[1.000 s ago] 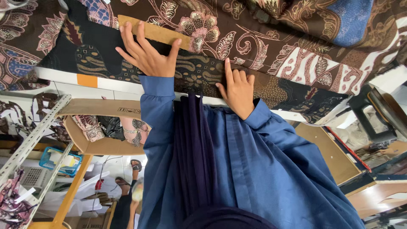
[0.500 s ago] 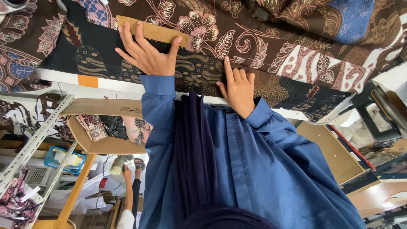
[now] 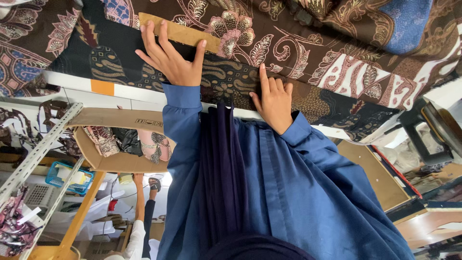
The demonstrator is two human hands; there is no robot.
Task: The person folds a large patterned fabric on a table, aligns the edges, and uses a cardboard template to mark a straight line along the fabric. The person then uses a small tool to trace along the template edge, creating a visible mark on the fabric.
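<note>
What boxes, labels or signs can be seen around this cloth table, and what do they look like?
Cardboard box: below the table edge, brown, open, with patterned cloth scraps inside and small dark print on its flap.
Blue basket: lower left on a metal shelf, plastic, holding pale items.
Orange patch: small rectangle on the white table edge.
No screens show.

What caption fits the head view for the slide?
Left hand presses a tan strip flat on brown patterned fabric; right hand rests on the fabric near the table edge.
</note>
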